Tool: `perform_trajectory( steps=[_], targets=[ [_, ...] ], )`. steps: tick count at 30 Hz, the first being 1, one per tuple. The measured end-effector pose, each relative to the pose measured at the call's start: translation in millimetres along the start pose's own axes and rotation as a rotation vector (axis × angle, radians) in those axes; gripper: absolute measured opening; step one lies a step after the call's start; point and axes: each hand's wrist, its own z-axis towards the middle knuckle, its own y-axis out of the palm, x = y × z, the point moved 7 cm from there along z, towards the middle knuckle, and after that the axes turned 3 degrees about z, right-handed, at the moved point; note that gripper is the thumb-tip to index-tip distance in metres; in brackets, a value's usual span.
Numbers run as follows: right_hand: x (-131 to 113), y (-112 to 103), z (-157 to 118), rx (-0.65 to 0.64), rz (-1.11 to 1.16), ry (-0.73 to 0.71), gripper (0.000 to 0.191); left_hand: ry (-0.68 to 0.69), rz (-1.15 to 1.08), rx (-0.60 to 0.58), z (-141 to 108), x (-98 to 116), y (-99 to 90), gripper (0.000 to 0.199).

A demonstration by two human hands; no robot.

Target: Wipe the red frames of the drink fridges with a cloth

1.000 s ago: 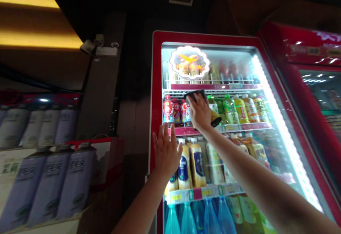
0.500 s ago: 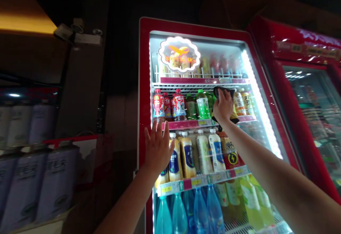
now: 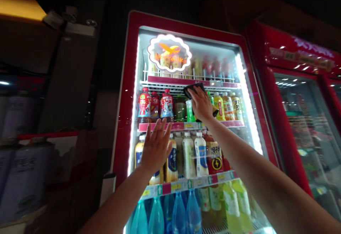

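In front of me stands a lit drinks fridge with a red frame (image 3: 186, 26) and a glass door. My right hand (image 3: 201, 104) presses a dark cloth (image 3: 195, 87) against the glass, level with the second shelf; a yellowish part of it shows past my palm. My left hand (image 3: 156, 147) is raised with its fingers spread, over the glass before the lower bottles; whether it touches the glass I cannot tell. Behind the door are red-capped bottles (image 3: 166, 104), white-capped bottles (image 3: 188, 156) and blue bottles (image 3: 156, 216). A glowing sign (image 3: 169, 53) sits at the upper left.
Another red fridge (image 3: 298, 54) stands close on the right. Pale lilac containers (image 3: 26, 177) stand on the left, beside a red-edged box (image 3: 61, 152). A dark wall and a lamp fixture (image 3: 80, 29) are behind them.
My right hand has slid the cloth left across the glass, from over the yellow bottles to the green ones. My view has shifted slightly right; my left hand stays spread.
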Motion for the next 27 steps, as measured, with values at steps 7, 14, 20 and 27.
perform_trajectory(
  steps=[7, 14, 20, 27],
  targets=[
    [66.0, -26.9, -78.5, 0.104, -0.011, 0.122, 0.055, -0.024, -0.007, 0.01, 10.1, 28.9, 18.0, 0.073],
    [14.2, -3.4, -32.0, -0.128, -0.004, -0.089, 0.052, -0.044, -0.035, 0.052, 66.0, 60.2, 25.0, 0.071],
    [67.4, -17.5, 1.1, -0.027, 0.007, 0.078, 0.052, -0.056, -0.069, 0.066, 106.7, 78.3, 42.1, 0.074],
    [61.3, -20.2, -56.0, 0.046, -0.058, 0.144, 0.055, -0.09, -0.067, 0.065, 100.0, 85.1, 56.5, 0.073]
  ],
)
